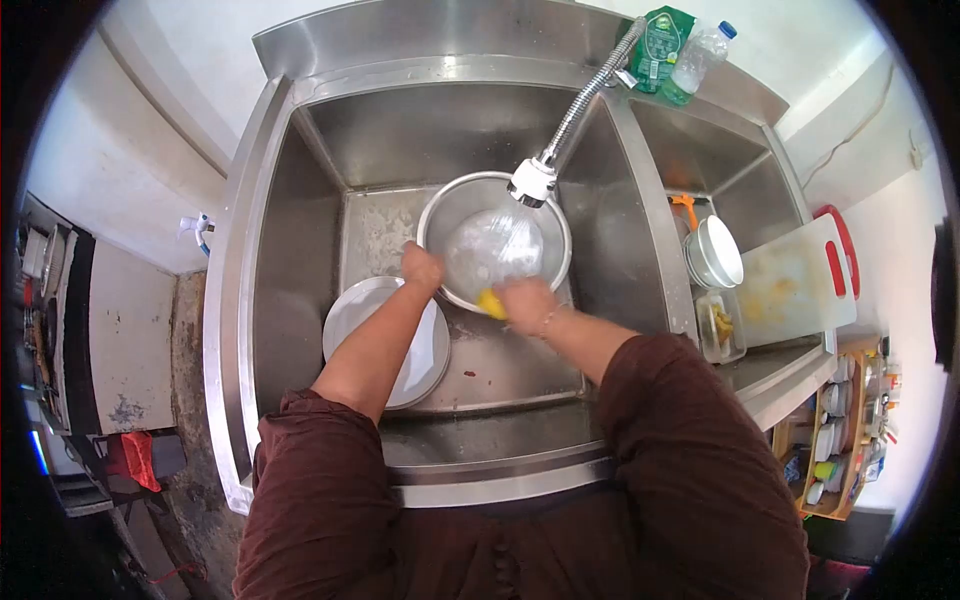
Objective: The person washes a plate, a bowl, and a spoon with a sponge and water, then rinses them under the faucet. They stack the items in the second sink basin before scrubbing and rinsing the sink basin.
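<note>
A round steel basin sits in the large sink compartment, with water running into it from the white faucet head. My left hand is closed on the basin's left rim. At the near right rim, my right hand grips a yellow sponge and presses it against the basin. Under my left forearm lies a stack of white plates, partly covered by the arm. The basin's inside looks wet, blurred by the stream.
The smaller compartment at right holds white bowls, a clear plastic container with yellow things inside, and a leaning cutting board. A green pouch and a plastic bottle stand on the back ledge. A flexible metal hose overhangs the sink.
</note>
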A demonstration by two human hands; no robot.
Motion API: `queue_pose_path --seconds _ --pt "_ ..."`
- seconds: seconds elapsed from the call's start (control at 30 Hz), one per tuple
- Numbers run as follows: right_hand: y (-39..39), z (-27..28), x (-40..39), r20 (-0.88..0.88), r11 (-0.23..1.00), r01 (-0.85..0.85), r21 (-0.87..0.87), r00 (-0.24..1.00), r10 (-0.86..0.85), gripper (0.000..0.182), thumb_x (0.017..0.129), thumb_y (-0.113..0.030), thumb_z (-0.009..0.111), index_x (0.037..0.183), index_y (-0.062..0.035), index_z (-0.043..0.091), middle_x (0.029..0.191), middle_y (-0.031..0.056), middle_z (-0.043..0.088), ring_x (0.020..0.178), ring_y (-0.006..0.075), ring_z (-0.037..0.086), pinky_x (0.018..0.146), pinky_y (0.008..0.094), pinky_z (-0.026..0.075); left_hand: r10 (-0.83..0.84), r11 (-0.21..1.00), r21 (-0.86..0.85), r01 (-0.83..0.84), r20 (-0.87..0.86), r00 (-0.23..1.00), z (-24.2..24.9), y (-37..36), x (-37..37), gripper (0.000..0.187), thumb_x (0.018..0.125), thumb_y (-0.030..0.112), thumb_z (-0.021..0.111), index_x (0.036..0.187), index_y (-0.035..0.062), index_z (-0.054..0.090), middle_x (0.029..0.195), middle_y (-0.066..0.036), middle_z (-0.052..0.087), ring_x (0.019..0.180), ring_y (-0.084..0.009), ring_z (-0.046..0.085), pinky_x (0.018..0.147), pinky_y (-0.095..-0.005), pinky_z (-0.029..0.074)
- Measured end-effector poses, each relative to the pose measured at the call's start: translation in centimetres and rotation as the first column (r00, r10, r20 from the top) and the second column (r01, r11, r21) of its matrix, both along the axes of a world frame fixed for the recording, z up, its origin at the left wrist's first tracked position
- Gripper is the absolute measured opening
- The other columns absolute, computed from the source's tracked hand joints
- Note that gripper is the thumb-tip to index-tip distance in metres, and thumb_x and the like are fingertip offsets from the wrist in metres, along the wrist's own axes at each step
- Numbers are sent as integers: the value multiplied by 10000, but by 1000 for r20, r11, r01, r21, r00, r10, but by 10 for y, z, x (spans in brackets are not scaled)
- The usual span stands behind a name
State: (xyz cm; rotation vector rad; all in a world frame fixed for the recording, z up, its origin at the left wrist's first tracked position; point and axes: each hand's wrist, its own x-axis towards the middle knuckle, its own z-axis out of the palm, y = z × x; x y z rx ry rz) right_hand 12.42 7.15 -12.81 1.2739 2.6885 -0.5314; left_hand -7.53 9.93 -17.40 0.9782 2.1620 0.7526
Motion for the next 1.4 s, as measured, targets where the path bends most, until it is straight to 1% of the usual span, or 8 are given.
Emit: queue_pose_path --seconds 0.23,0.37,0.6,0.67,0.77,1.07,1.23,1.4 --pt "11 -21 -31 179 986 161 35 970 -165 189 777 -151 550 931 -84 637 920 166 643 864 328 628 777 413 495 137 983 125 -132 -32 990 -29 -13 50 415 688 89 620 1037 -87 481 1039 -296 576 1009 -414 568 874 -418 455" --pt "-8 -12 -24 -146 989 139 -42 979 -144 246 703 -156 620 935 -75 616 851 176 642 827 329 633 755 440 494 -34 999 -31 36 79 996 -43 9 2 404 699 172 646 983 -86 517 961 -277 602 946 -409 596 809 -410 482" --pt "28 -22 10 235 975 -104 197 970 56 229 745 -164 582 957 -89 622 930 167 634 870 302 632 751 402 497 15 998 -53 -16 -20 1000 -9 -4 10 462 695 173 644 1029 -114 504 1055 -292 579 1035 -390 564 883 -394 461" --pt "20 -22 -15 247 997 -5 83 969 -15 246 739 -158 586 971 -79 608 943 179 627 847 304 633 740 399 502 -50 999 -40 37 -429 902 -71 -5 43 470 688 148 643 1040 -120 485 1045 -288 578 1023 -390 567 880 -393 462" --pt "-8 -7 -32 3 983 185 13 983 -185 196 778 -144 532 944 -85 619 933 177 630 840 301 634 727 399 501 33 997 70 -30 -38 999 -30 -6 27 376 650 163 655 940 -56 557 1032 -295 582 1003 -388 579 847 -414 471" --pt "17 -14 11 254 983 -119 142 964 80 204 795 -155 520 957 -73 613 914 174 633 881 342 616 772 461 474 -32 999 -17 29 -199 979 -19 -1 10 433 680 153 640 1040 -54 518 998 -277 598 958 -397 594 848 -407 482" --pt "-6 -16 -21 -144 995 86 -49 985 -92 209 800 -153 520 969 -71 612 912 168 636 867 350 618 767 456 476 18 998 70 -8 -154 988 -19 -7 23 410 687 155 647 1019 -49 518 974 -268 608 962 -392 594 827 -408 489" --pt "17 2 25 243 961 -179 210 962 126 225 799 -185 515 965 -104 642 929 149 640 868 314 631 783 438 477 -155 988 -25 153 -111 982 -11 8 -19 394 693 116 632 1028 -48 506 970 -279 603 955 -395 594 817 -408 491"
